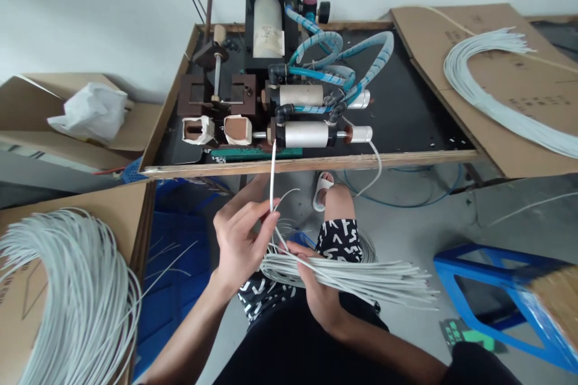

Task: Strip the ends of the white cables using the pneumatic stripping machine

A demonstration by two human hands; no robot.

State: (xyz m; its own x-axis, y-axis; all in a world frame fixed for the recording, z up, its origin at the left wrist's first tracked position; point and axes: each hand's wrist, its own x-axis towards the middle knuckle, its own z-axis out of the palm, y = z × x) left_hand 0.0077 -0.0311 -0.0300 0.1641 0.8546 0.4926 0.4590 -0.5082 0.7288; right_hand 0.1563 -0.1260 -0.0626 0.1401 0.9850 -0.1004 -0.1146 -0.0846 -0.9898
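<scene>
Between the thumb and fingers of my left hand (244, 240) is a single white cable (272, 177). It runs up to the front of the pneumatic machine (307, 134), near a metal cylinder, and its lower part trails down towards my lap. My right hand (318, 289) is wrapped round a bundle of white cables (379, 278) lying across my thighs, their ends fanning out to the right. The single cable passes over the right fingers. Some of those fingers are hidden by the bundle.
A large bundle of white cables (81, 289) lies on cardboard at left, another bundle (483, 96) on cardboard (451, 36) at right. An open carton (27, 114) with a white bag stands back left. A blue stool (465, 277) is right; the wooden bench edge (406, 158) crosses in front.
</scene>
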